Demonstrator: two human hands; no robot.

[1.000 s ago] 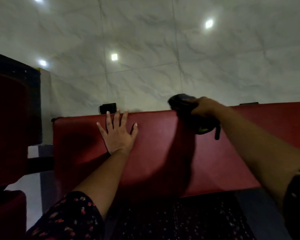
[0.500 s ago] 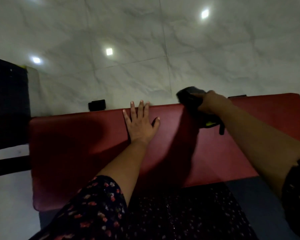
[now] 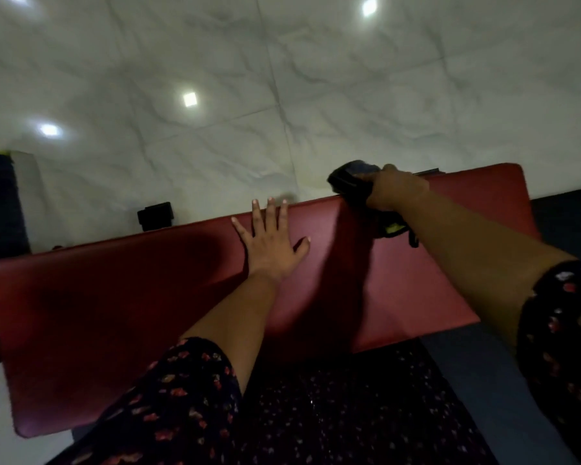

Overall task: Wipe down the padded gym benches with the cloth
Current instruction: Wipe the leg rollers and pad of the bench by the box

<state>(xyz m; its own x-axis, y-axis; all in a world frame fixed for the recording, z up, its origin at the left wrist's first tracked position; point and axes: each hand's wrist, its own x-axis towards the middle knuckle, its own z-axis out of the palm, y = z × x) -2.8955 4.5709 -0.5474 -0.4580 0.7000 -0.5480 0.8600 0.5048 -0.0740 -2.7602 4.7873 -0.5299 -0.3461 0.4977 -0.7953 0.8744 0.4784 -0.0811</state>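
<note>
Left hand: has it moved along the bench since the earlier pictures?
Yes. The left hand slid right along the bench, away from the black block behind its far edge, which it was close to a second ago.

Head-worn camera looks forward and down over a red bench (image 3: 114, 313).
Close range (single wide-angle view); tiled floor (image 3: 282, 78) fills the top.
</note>
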